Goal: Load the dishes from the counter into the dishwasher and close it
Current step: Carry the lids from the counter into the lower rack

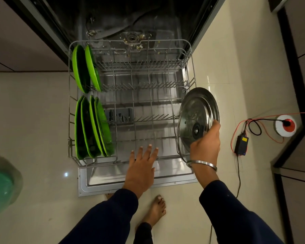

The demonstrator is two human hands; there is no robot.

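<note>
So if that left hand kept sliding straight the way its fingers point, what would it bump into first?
Probably nothing solid at first: the left hand points over the bare wire floor of the lower rack, toward its tine rows. The green plates stand off to its left. Its height is unclear.

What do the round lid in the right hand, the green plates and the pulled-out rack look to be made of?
Round shiny lid gripped by the right hand: polished metal, likely stainless steel, with mirror-like reflections. Bright green plates: probably glossy plastic or melamine, given uniform colour and soft sheen; uncertain. Grey wire dishwasher rack: thin metal wire, seemingly with a matte grey coating.
</note>
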